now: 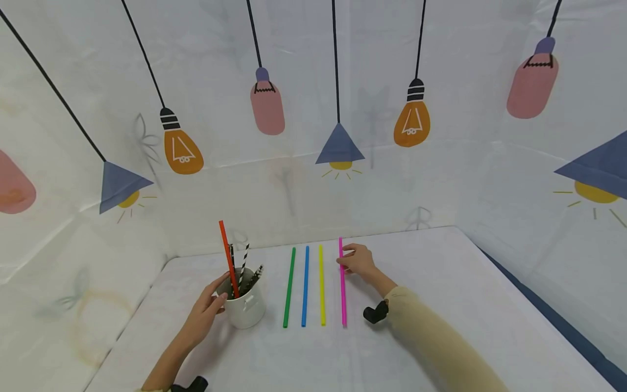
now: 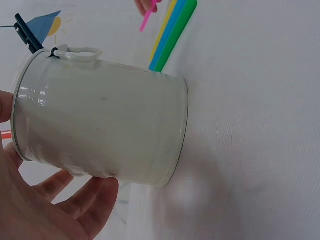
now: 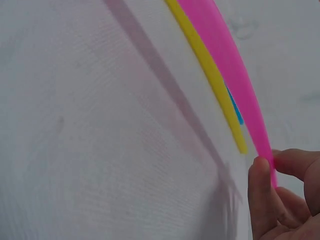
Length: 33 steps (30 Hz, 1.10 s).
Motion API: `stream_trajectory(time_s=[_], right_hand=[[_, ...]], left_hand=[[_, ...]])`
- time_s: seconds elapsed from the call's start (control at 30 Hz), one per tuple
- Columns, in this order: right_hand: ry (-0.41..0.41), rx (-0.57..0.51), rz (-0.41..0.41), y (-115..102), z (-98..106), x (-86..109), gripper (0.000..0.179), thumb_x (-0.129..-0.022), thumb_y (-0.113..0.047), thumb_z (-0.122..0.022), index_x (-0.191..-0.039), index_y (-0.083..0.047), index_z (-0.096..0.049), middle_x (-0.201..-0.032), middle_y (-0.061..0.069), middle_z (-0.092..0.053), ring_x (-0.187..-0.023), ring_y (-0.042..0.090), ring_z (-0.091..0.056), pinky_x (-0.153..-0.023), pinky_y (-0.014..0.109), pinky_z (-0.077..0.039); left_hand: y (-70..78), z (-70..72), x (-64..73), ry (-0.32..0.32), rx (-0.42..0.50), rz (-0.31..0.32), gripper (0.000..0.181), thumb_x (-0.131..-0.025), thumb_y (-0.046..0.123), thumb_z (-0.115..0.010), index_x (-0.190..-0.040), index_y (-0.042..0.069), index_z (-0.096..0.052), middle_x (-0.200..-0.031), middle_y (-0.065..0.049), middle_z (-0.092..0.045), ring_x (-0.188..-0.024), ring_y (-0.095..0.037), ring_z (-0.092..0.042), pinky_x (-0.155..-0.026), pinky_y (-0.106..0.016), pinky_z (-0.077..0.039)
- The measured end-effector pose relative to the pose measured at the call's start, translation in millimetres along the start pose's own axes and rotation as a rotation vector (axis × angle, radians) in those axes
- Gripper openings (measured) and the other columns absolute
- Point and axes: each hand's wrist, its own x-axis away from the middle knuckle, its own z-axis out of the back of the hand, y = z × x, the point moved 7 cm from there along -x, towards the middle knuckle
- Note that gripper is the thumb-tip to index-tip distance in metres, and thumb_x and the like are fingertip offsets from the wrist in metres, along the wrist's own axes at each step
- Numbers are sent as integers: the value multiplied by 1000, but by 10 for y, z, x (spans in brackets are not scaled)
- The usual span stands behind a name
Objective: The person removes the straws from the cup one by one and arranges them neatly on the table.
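Note:
My left hand (image 1: 200, 313) grips a white metal pail (image 1: 247, 313) by its left side, thumb at the rim and fingers round the wall. In the left wrist view the pail (image 2: 102, 117) has a small handle loop near its rim. Out of it stick a red straw (image 1: 227, 253) and several black-and-white patterned straws (image 1: 244, 261). My right hand (image 1: 360, 261) pinches a pink straw (image 1: 343, 299) near its far end. The right wrist view shows the pink straw (image 3: 240, 82) between thumb and fingers, its shadow falling on the table beside it.
Left of the pink straw, a green straw (image 1: 289, 288), a blue straw (image 1: 306, 288) and a yellow straw (image 1: 321, 288) lie side by side on the white table (image 1: 303, 359). Behind the table hangs a white sheet (image 1: 294, 207) printed with lamps.

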Motion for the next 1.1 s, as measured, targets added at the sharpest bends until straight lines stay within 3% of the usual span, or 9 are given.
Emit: stream_trajectory(time_s=[0.23,0.5,0.63,0.87,1.1], right_hand=[[11,81,-11,98,-88,-32,40,-81,-8,-77,-117,4,-63,-88,12,-68,-53,14,-61,-52,27,-53],[33,109,-36,132,-168,-62,37,-81,-8,-78,-112,4,-65,-78,11,-66,-48,14,-60,-49,27,-53],[31,134,-58,130,-207,-69,35,-81,-9,-79,-111,4,-65,-75,10,-66,-49,14,-59,-49,26,-52],[15,161,-80,84,-249,-68,34,-81,-9,-78,-110,4,-65,-73,10,-64,-48,14,-58,-49,25,-52],[15,132,-71,102,-263,-76,33,-82,-7,-77,-109,6,-64,-73,10,-65,-50,14,-59,-50,25,-53]], left_hand=[[35,2,-41,-41,30,3,45,-105,12,-36,-150,11,-34,-153,-23,-23,-134,-46,-28,-85,-54,-50],[43,-6,-26,-52,44,8,42,-106,14,-35,-147,9,-38,-154,-23,-22,-135,-47,-26,-85,-55,-49],[39,-13,-13,-49,35,13,43,-106,17,-36,-149,10,-34,-154,-23,-20,-134,-47,-29,-84,-53,-50],[20,-21,-12,-20,20,0,51,-106,19,-39,-154,12,-23,-155,-22,-22,-115,-40,-49,-80,-40,-51],[-41,-27,-4,-8,16,7,54,-106,23,-40,-155,14,-17,-158,-20,-15,-114,-39,-52,-80,-37,-52]])
